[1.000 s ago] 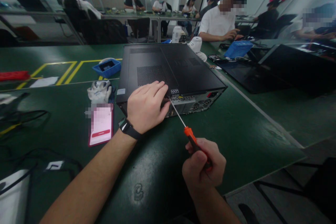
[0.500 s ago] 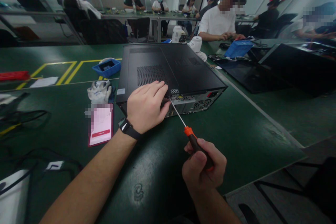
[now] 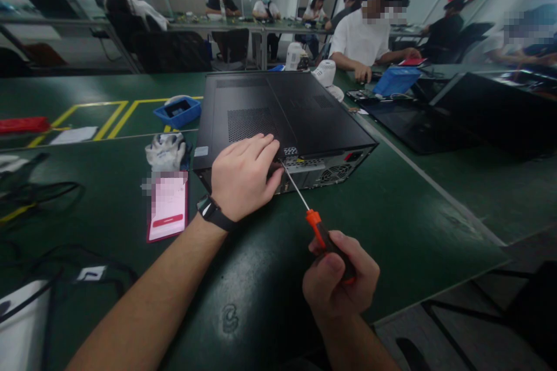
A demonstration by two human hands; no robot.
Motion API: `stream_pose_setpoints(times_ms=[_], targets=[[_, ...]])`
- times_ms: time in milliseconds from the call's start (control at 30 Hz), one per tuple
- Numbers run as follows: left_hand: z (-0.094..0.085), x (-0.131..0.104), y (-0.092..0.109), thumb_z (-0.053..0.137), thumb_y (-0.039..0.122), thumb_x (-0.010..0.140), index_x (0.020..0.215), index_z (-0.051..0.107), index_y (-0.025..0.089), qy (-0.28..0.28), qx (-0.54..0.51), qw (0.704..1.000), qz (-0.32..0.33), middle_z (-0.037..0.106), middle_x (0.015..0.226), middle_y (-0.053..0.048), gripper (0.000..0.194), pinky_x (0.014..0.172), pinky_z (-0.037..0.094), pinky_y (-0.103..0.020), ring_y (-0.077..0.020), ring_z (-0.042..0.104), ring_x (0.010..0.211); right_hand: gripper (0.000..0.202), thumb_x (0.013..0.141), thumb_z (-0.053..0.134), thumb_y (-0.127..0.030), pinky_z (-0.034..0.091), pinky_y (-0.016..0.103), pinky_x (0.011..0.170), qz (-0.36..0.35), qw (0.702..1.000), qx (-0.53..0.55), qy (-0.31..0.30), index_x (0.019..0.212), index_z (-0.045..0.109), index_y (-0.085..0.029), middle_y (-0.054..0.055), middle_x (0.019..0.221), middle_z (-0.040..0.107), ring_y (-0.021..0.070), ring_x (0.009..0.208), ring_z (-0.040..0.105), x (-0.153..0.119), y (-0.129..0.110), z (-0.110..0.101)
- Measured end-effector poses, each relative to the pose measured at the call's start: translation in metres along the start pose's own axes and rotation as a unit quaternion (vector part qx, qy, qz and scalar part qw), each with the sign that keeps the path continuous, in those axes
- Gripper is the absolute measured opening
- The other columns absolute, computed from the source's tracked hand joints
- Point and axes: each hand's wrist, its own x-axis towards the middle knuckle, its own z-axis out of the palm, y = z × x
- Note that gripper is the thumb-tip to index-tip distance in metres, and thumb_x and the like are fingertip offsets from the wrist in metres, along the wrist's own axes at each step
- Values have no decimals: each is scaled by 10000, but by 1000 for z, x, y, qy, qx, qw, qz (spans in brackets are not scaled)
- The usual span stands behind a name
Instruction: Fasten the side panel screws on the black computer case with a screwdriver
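A black desktop computer case (image 3: pixel 313 110) lies flat on the table, its rear panel facing me. My left hand (image 3: pixel 243 171) rests over the rear top edge, its fingers lying on the cover and the thumb down by the rear face. Some of its fingertips are hidden. My right hand (image 3: pixel 342 278) is closed around the dark and orange handle of a screwdriver (image 3: pixel 314 219). The thin shaft slants up to the rear edge beside my left thumb. Its tip meets the edge there, but I cannot make out the screw.
Left of the case lie a phone with a pink screen (image 3: pixel 167 208), gloves (image 3: pixel 167 152) and a blue tray (image 3: pixel 178 111). Cables (image 3: pixel 47 185) spread at the far left. A co-worker (image 3: pixel 365 40) sits across, near another blue bin (image 3: pixel 397 80) and black panels (image 3: pixel 413 122).
The screwdriver's handle has turned in my right hand, showing more of its orange stripe. My left hand and the case stay put. The co-worker's hands have moved apart.
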Motion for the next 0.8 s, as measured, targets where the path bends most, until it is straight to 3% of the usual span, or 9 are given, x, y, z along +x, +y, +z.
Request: stream_pose_setpoints(times_ms=[233,467,800], targets=[[0,0,0,622,293,974,1366,685,153,2,2,1000,0,722,1436,-135,421,1102,551,-510,-338,685,1330,345,997,545,-246,594,319,542,31,998,59,-13,1324,629,-173,64,1025,688,152,714,677,0,-3,4],[0,0,0,625,293,973,1365,689,148,5,-1,1000,1,719,1441,-142,423,1104,551,-511,-340,686,1329,312,948,589,-243,626,396,638,27,998,59,-7,1238,660,-150,75,1007,671,207,828,687,7,-6,5],[2,0,-1,647,283,959,1364,693,139,8,-7,1000,2,720,1437,-146,433,1105,546,-512,-347,684,1330,301,1001,549,-198,559,303,542,11,998,55,0,1286,638,-161,63,986,696,146,691,656,3,-2,5]])
